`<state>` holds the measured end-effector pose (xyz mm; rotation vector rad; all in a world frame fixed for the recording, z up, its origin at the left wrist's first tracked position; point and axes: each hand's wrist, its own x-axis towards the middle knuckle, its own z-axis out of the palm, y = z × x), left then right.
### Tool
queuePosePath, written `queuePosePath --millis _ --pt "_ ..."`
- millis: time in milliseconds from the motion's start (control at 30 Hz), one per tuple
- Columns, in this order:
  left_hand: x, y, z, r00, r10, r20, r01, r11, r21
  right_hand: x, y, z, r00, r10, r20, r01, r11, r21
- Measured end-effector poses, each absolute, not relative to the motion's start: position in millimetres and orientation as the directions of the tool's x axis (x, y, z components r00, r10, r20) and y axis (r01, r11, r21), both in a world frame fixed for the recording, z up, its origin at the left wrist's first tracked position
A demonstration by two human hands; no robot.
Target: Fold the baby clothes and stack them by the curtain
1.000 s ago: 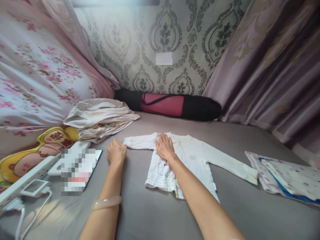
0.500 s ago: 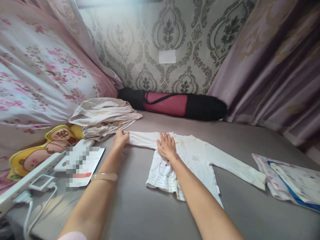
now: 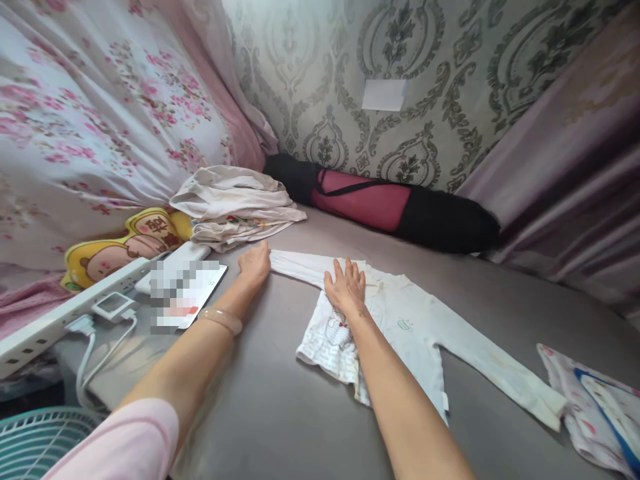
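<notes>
Centrally, a white long-sleeved shirt [image 3: 417, 340] lies spread on a gray sheet [image 3: 280, 407], its left-side sleeve [image 3: 303, 265] pinched at the end by a person's left hand [image 3: 255, 263]. The right hand [image 3: 346, 287] rests flat on it, fingers apart. Pale piled cloth [image 3: 237, 200] sits far left; folded fabric [image 3: 583, 403] lies near right.

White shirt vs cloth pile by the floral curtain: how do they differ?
The white shirt is spread out, sleeves extended; the cloth pile is heaped in layers. The right hand rests on the white shirt; no hand rests on the cloth pile. The white shirt looks whiter; the cloth pile, creamier. Both lie on the grey sheet.
</notes>
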<state>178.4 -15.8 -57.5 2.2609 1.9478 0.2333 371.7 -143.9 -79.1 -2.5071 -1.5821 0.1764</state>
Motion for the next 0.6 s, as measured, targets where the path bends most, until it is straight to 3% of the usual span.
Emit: queuePosePath --millis 167,300,433,600 --pt "185.7 -12.5 -39.4 0.201 0.979 0.040 0.967 -0.204 0.154 369.7 -143.6 -78.0 0.434 0.901 -0.007 0.874 -0.423 -0.240" --pt "219.3 -29.9 -25.6 0.422 0.894 0.147 0.884 -0.442 0.153 369.3 -144.9 -75.1 0.439 0.898 -0.024 0.867 -0.431 -0.251" --pt "264.1 -62.8 -45.7 0.752 0.648 0.121 0.613 -0.755 0.233 371.2 -146.2 -73.3 0.419 0.907 -0.050 0.876 -0.418 -0.241" --pt "273.4 -74.9 -81.0 0.812 0.561 0.161 0.482 -0.800 0.356 372.4 -144.9 -75.6 0.430 0.902 -0.050 0.879 -0.431 -0.203"
